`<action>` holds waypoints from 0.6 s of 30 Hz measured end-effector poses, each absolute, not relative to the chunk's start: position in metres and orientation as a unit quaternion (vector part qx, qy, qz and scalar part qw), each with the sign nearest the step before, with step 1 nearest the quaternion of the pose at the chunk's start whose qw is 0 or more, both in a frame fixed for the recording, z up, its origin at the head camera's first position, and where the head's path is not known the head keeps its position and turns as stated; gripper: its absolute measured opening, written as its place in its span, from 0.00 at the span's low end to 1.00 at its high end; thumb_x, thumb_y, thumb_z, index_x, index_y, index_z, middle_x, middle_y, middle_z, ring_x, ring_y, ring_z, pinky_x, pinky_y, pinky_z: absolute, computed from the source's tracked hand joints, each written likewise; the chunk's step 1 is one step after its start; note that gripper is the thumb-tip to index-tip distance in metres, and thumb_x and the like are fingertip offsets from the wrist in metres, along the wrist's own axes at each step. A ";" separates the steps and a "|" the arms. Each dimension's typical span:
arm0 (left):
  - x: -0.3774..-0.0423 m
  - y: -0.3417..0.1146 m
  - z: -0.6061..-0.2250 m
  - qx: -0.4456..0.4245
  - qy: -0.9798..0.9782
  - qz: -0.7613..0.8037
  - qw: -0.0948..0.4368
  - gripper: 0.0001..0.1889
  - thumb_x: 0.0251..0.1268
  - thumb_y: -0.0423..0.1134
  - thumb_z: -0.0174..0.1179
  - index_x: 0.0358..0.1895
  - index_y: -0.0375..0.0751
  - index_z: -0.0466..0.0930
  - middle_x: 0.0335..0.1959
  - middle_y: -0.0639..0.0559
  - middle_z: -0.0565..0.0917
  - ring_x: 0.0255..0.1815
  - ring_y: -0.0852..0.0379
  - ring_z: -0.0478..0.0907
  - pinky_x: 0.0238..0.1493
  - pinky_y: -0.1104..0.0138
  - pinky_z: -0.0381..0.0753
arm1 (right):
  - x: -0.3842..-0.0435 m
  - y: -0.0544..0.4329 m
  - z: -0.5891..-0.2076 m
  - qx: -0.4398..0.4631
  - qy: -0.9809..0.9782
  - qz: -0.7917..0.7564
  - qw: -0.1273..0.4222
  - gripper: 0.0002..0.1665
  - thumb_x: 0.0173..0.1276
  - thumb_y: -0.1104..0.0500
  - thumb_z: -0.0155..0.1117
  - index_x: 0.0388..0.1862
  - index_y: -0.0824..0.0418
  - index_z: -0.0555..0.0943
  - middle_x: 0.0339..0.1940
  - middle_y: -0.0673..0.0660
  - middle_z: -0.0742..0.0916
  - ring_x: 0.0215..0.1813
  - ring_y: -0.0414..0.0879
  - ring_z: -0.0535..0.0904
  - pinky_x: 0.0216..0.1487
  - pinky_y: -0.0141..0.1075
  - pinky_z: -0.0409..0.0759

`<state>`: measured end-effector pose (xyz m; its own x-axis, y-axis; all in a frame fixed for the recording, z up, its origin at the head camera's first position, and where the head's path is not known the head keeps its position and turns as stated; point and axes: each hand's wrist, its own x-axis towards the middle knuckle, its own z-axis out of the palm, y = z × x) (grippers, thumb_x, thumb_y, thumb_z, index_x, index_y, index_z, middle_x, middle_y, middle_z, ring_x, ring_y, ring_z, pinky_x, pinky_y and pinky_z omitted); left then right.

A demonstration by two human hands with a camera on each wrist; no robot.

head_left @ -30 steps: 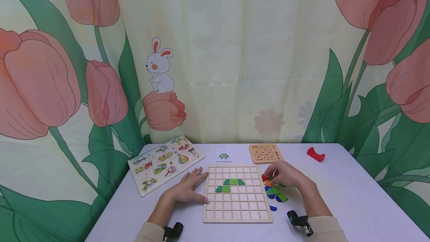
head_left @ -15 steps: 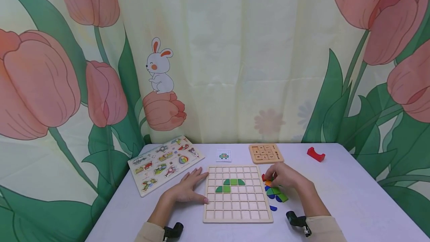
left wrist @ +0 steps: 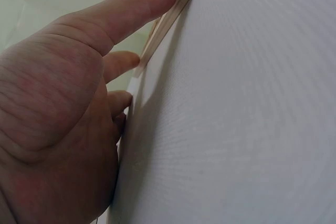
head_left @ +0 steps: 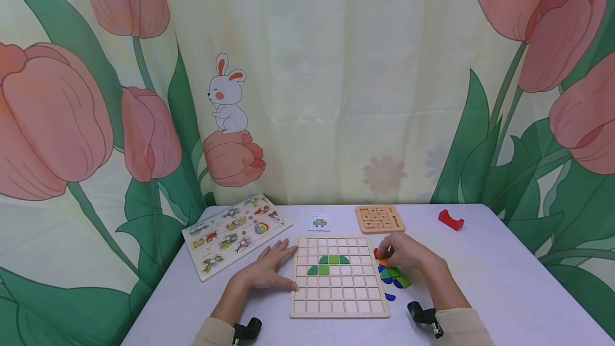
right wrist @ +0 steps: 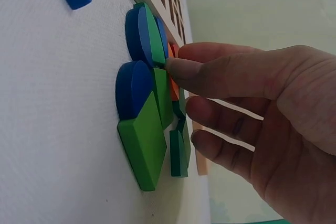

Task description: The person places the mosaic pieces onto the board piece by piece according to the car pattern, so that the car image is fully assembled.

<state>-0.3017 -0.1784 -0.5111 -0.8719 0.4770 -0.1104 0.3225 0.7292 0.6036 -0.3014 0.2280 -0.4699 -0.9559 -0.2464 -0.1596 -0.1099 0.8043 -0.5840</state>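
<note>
Drawn slightly nearer the wooden grid board [head_left: 343, 298] than a second ago, the right hand [head_left: 408, 250] now covers a dark green block that showed beside it then; the left hand and the laid tiles have kept their places. Thumb and index finger of the right hand come close together at an orange block [right wrist: 174, 82] in the loose pile, its other fingers a little bent; whether anything is pinched I cannot tell. The pile lies on the white tablecloth [head_left: 485, 282] along the board's right edge, with a red block [head_left: 376, 253], blue rounded blocks [right wrist: 134, 88] and a green square block [right wrist: 147, 148] among others, while a single blue block [head_left: 390, 297] rests apart, nearer the board's lower corner. Fingers spread and grasping nothing, the left hand [head_left: 269, 268] rests at the board's left edge, its thumb touching the frame. Two light green square tiles [head_left: 333, 259] and three dark green curved tiles [head_left: 344, 260] sit in the board's upper rows. Behind it are a small pattern card [head_left: 319, 222] and a wooden number puzzle [head_left: 380, 219], with a picture puzzle board [head_left: 237, 236] slanted at left and a red curved block [head_left: 450, 220] far right.
</note>
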 end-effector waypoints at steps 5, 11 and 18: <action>-0.302 -0.179 -0.511 0.220 0.920 0.297 0.129 0.56 0.49 0.67 0.76 0.83 0.56 0.60 0.88 0.45 0.48 0.89 0.42 0.39 0.86 0.40 0.34 | -0.300 0.226 -0.468 -0.096 0.944 -0.293 0.116 0.13 0.59 0.70 0.78 0.37 0.53 0.92 0.42 0.50 0.89 0.46 0.46 0.81 0.55 0.45 0.89; -0.303 -0.180 -0.514 0.235 0.920 0.287 0.125 0.55 0.52 0.68 0.73 0.83 0.55 0.60 0.87 0.43 0.48 0.88 0.40 0.39 0.86 0.41 0.36 | -0.299 0.221 -0.468 -0.103 0.946 -0.285 0.116 0.13 0.59 0.70 0.77 0.37 0.54 0.92 0.39 0.50 0.89 0.43 0.45 0.81 0.54 0.44 0.89; -0.306 -0.181 -0.516 0.233 0.922 0.283 0.126 0.55 0.52 0.70 0.72 0.83 0.58 0.59 0.88 0.46 0.48 0.89 0.43 0.38 0.87 0.43 0.34 | -0.298 0.218 -0.470 -0.103 0.948 -0.279 0.113 0.13 0.61 0.72 0.75 0.36 0.55 0.91 0.36 0.50 0.88 0.39 0.45 0.80 0.51 0.42 0.89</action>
<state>-0.3056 -0.1811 -0.5165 -0.8596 0.5009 -0.1012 0.3576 0.7311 0.5811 -0.2982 0.2183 -0.4703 -0.9536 -0.2574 -0.1561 -0.1316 0.8228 -0.5529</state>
